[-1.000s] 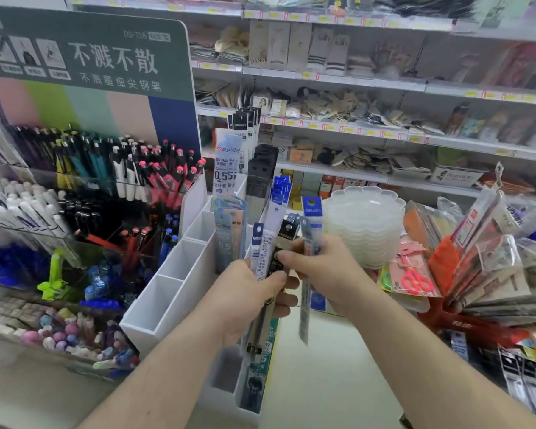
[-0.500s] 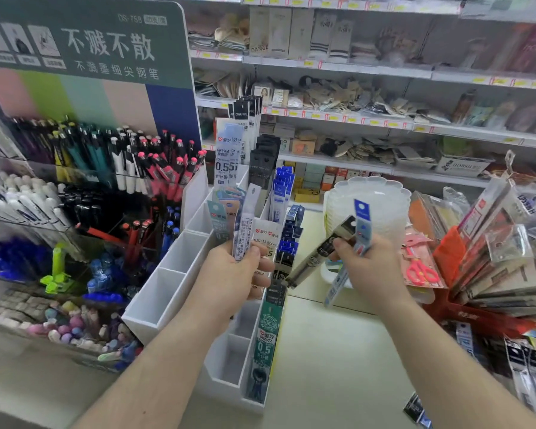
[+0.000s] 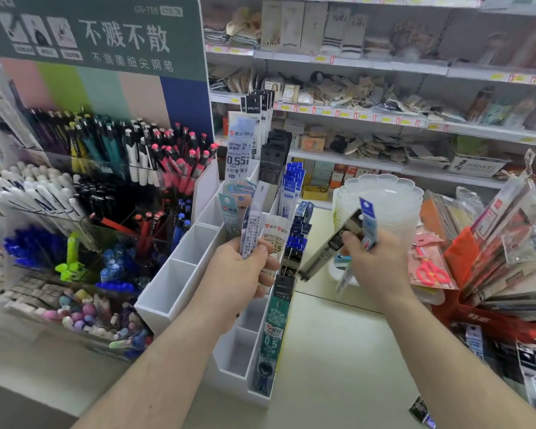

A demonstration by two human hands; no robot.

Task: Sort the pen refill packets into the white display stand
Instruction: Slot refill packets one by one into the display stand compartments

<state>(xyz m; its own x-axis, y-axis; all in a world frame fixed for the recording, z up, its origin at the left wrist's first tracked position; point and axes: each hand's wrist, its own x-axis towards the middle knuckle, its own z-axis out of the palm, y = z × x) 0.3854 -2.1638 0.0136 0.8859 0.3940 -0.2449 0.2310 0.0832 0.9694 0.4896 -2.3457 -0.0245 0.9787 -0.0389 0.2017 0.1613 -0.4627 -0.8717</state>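
From the head view, the left hand grips a fan of several refill packets, the exact count unclear, just in front of the white display stand. The right hand pinches two more: a black packet and a blue packet, both tilted. The stand's near left compartments show only white walls; its rear and right slots hold upright packets. Bare table lies between the forearms.

Both bare forearms reach forward. The left hand is raised, its fingers curled closed. The right hand is also curled, thumb on top.
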